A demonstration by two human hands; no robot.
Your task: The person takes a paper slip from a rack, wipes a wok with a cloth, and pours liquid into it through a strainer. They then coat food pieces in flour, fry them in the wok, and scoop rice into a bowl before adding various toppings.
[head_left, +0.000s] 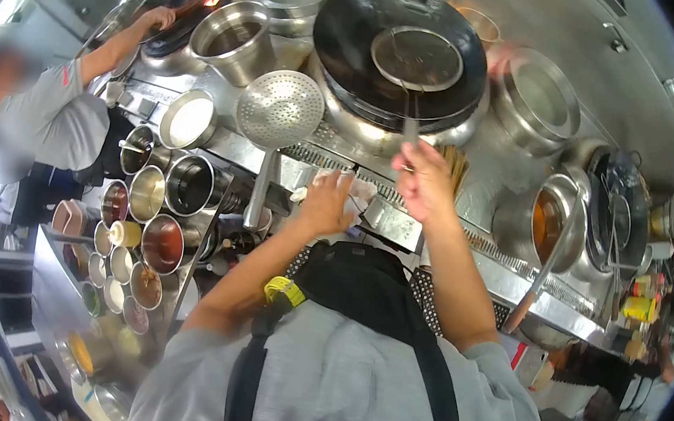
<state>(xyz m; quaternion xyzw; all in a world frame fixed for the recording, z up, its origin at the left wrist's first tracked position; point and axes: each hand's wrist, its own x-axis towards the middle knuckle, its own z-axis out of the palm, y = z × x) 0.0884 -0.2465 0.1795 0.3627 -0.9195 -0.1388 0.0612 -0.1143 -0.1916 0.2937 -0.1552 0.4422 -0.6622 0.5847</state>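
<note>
Right hand (426, 181): fingers curled shut around the near end of a handle. The mesh strainer (435, 58) it holds reaches straight out beyond that hand, its round head within the mouth of the black wok (347, 27); whether mesh touches metal we cannot tell.

Left hand (325, 205): lower and to the left of the right, fingers a little apart over a crumpled white cloth (365, 189) at the counter's near edge. Whether they pinch the cloth, we cannot tell.

Handling, as we judge it: the strainer should be light, its frame stiff, its mesh the part easiest to dent. With the head so far out, it will want to tip forward; the handle is the place to grip, further up if steadiness is needed. Wet or oily metal could slip. The cloth looks soft and limp, best gathered in a bunch.

Edges and room: the wok's raised rim stands beyond the right hand and curves round the strainer, so we would lift before any sideways move. A perforated ladle (280, 108) lies just left of the wok, its handle (261, 193) close by the left hand's outer side. A bristle brush (453, 168) sits just right of the right hand. Freest way, we reckon: upward, then over the bare counter (484, 178) to the right.
</note>
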